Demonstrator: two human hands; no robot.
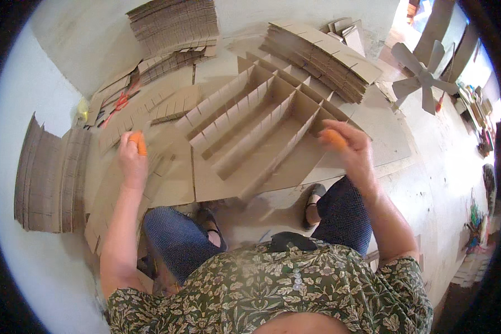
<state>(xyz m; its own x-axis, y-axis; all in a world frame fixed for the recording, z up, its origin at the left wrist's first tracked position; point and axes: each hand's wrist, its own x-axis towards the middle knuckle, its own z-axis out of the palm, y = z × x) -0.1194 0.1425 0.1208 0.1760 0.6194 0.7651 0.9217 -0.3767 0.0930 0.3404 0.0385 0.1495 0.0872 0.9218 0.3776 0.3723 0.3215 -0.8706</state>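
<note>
A half-assembled cardboard divider grid [256, 114], with long slotted strips crossed by shorter ones at its far end, stands on flat cardboard in front of me. My left hand [133, 161] is left of the grid, above loose slotted cardboard strips [145, 119]. Its fingers are curled closed, one in an orange finger cover; whatever they hold, if anything, cannot be made out. By the grid's right corner is my right hand [350, 147], also with orange finger covering. Motion blurs its bent fingers, and its grip is unclear.
Stacks of slotted cardboard rise at the back left [175, 25], back right [323, 55] and far left [50, 178]. Red-handled scissors [117, 106] lie near the left wall. A grey fan [425, 78] stands at right. My knees flank the cardboard's near edge.
</note>
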